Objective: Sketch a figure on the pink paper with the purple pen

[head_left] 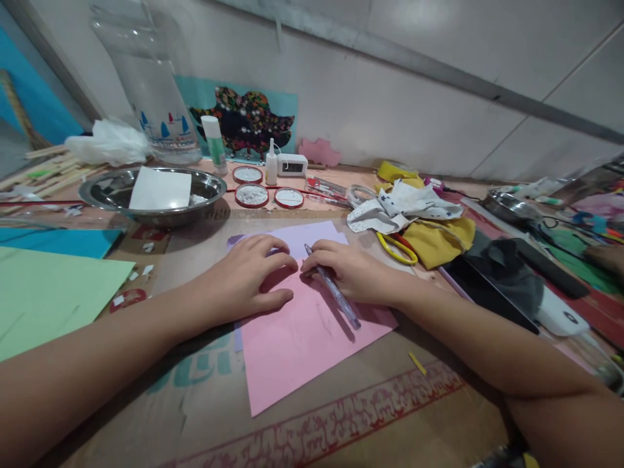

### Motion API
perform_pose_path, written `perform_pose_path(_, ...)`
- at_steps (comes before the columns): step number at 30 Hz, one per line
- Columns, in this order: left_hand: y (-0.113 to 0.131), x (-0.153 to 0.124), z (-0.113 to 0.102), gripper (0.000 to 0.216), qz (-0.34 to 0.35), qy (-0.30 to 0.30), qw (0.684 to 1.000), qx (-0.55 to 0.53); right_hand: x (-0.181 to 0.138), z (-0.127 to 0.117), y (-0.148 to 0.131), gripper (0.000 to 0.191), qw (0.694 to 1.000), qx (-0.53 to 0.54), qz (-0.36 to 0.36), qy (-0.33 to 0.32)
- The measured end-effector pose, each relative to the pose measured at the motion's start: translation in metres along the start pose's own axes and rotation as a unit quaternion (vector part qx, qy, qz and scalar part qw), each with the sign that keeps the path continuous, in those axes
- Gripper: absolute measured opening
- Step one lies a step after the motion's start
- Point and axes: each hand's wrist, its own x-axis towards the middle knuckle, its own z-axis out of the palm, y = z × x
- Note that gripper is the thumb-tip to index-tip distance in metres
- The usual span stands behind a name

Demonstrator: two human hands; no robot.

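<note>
A pink sheet of paper point(287, 357) lies over a lilac sheet point(316, 233) in front of me. My left hand point(253, 276) rests on the papers' left side, its thumb apart from the bent fingers and nothing held. On the right side, my right hand point(348, 270) has its fingers closed around a clear pen point(338, 296), which slants back toward me over the pink sheet. The fingertips of that hand touch the paper close to the left fingers. Faint pencil-like marks show on the pink surface.
Behind the papers stand a steel bowl point(205, 185), small dishes of beads point(251, 195), a glue stick point(214, 146) and a glue bottle point(271, 166). Yellow-handled scissors point(397, 250), cloth scraps point(439, 240) and a dark phone point(487, 292) lie right. Green paper point(53, 292) lies left.
</note>
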Motion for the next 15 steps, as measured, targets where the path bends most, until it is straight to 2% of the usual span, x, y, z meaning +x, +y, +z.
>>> perform_pose_path(4,0.0,0.001,0.0,0.039,-0.001,-0.002,1.0,0.003,-0.001,0.002,-0.001,0.024,0.999,-0.046,0.02,0.016)
perform_pose_path(10,0.0,0.0,0.0,0.037,-0.002,-0.004,1.0,-0.001,0.0,-0.001,0.0,0.016,0.999,0.035,0.005,0.019)
perform_pose_path(15,-0.001,0.001,0.0,0.04,-0.009,-0.004,1.0,-0.007,-0.001,0.012,0.0,0.02,0.998,-0.023,0.008,0.063)
